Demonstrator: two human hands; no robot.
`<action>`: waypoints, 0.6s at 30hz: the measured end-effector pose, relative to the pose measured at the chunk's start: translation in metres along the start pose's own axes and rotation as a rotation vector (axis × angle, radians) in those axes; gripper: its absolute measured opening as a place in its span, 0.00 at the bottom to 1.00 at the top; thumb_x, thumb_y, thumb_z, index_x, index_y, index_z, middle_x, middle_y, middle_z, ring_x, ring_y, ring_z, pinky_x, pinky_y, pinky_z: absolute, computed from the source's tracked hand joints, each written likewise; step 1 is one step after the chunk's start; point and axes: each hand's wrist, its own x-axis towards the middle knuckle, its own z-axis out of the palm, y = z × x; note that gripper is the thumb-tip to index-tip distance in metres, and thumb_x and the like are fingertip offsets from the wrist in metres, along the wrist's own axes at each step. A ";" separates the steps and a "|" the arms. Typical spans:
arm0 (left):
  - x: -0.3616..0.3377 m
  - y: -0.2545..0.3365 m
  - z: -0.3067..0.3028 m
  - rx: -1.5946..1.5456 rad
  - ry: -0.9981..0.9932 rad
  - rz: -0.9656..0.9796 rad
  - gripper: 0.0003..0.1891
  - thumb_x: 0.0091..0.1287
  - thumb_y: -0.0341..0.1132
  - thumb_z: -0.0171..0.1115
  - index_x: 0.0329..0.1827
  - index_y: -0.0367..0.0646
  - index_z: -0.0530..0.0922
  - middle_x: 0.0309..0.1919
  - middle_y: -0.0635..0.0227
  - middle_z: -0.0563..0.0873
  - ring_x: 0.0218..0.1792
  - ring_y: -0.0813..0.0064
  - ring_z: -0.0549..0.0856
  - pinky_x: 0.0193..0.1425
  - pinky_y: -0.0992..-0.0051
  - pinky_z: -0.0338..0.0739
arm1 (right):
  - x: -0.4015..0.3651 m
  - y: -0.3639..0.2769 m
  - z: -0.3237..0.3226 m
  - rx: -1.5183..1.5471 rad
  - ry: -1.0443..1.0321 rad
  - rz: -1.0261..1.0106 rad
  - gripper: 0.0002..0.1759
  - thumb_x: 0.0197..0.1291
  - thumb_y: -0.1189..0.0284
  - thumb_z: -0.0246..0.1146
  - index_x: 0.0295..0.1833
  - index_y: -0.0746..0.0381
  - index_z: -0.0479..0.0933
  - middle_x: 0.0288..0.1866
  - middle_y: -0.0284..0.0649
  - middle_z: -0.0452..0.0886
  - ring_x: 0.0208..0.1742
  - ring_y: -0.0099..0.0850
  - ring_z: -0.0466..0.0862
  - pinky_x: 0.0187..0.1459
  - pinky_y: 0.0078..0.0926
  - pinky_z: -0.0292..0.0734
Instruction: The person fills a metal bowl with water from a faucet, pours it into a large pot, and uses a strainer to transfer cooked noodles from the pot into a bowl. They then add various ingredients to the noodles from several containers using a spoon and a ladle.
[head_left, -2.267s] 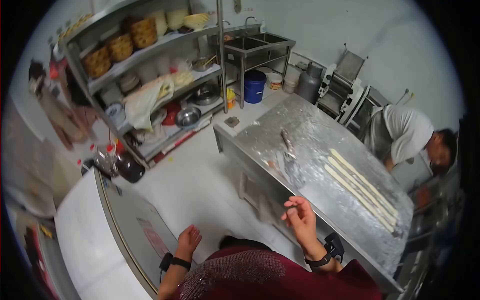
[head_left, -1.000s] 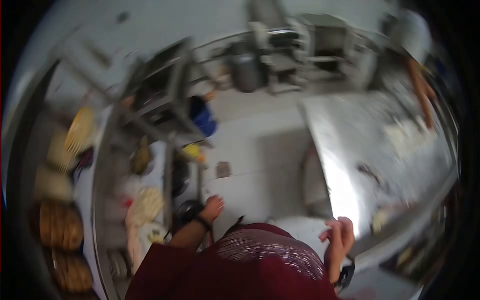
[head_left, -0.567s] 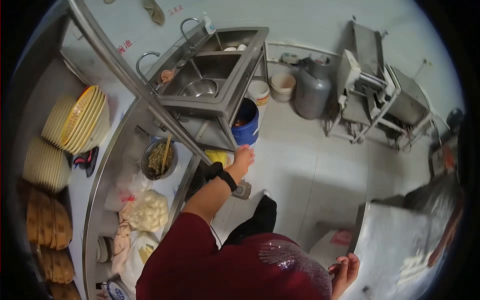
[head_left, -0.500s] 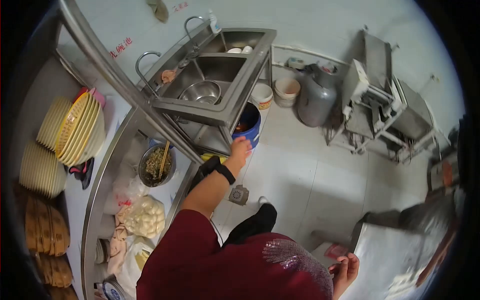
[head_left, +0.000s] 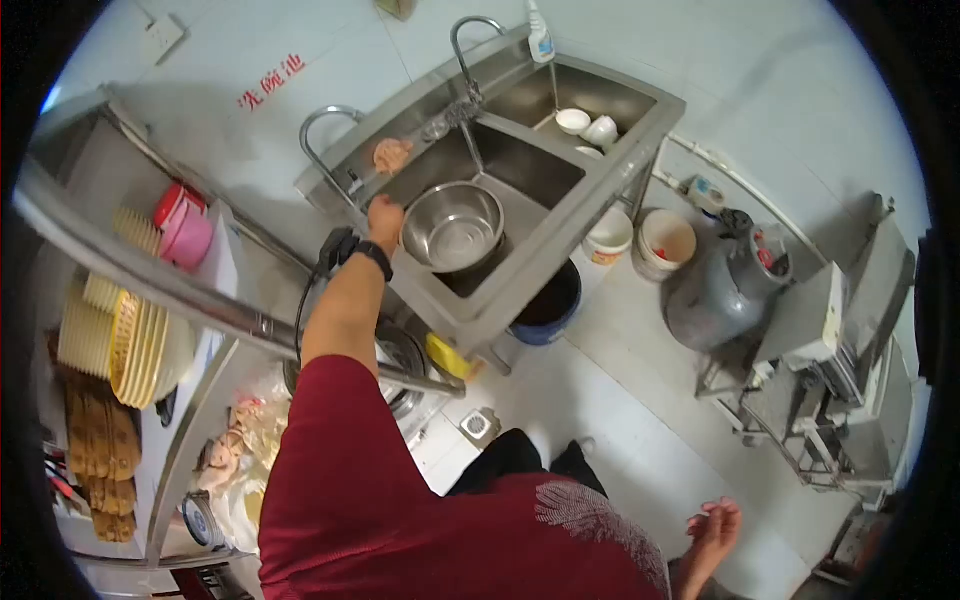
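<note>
My left hand (head_left: 384, 220), a dark band on its wrist, reaches over the near left side of the steel sink (head_left: 520, 297). Its fingers are curled right beside the rim of a round metal basin (head_left: 453, 226) in the near sink bowl; whether they grip that rim is hidden. Behind the hand, a crumpled orange-pink cloth (head_left: 392, 155) lies on the sink ledge next to a curved faucet (head_left: 330, 112). Low at the right, my right hand (head_left: 718, 528) hangs over the floor with its fingers apart, holding nothing.
White bowls (head_left: 573, 121) sit in the far sink bowl, near a spray bottle (head_left: 541, 35). Buckets (head_left: 664, 244) and a gas cylinder (head_left: 705, 305) stand on the floor to the right. At left, a metal rail (head_left: 180, 300) crosses before shelves of stacked yellow baskets (head_left: 140, 350).
My left hand has gone from above the floor by the blue bucket to the sink, beside the basin. The view has shifted toward the sink. My right hand has opened its fingers.
</note>
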 end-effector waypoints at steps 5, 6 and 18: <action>0.056 -0.024 -0.025 0.266 0.094 -0.094 0.20 0.49 0.34 0.53 0.47 0.36 0.73 0.44 0.49 0.77 0.48 0.55 0.75 0.52 0.68 0.68 | 0.077 -0.029 0.040 -0.096 -0.053 0.048 0.08 0.57 0.73 0.51 0.44 0.59 0.67 0.28 0.34 0.73 0.18 0.18 0.71 0.17 0.11 0.61; 0.073 -0.025 -0.025 0.309 0.057 -0.103 0.21 0.48 0.34 0.54 0.47 0.36 0.73 0.43 0.48 0.78 0.48 0.56 0.76 0.51 0.68 0.68 | 0.083 -0.032 0.052 -0.161 0.012 0.091 0.08 0.57 0.74 0.50 0.44 0.60 0.67 0.28 0.34 0.72 0.19 0.18 0.71 0.17 0.11 0.61; 0.208 -0.088 -0.011 0.189 0.025 -0.059 0.23 0.49 0.38 0.58 0.47 0.33 0.72 0.39 0.55 0.80 0.43 0.63 0.78 0.49 0.71 0.69 | 0.096 -0.031 0.186 -0.365 -0.116 0.248 0.08 0.57 0.74 0.51 0.43 0.61 0.67 0.27 0.34 0.72 0.20 0.19 0.72 0.19 0.11 0.62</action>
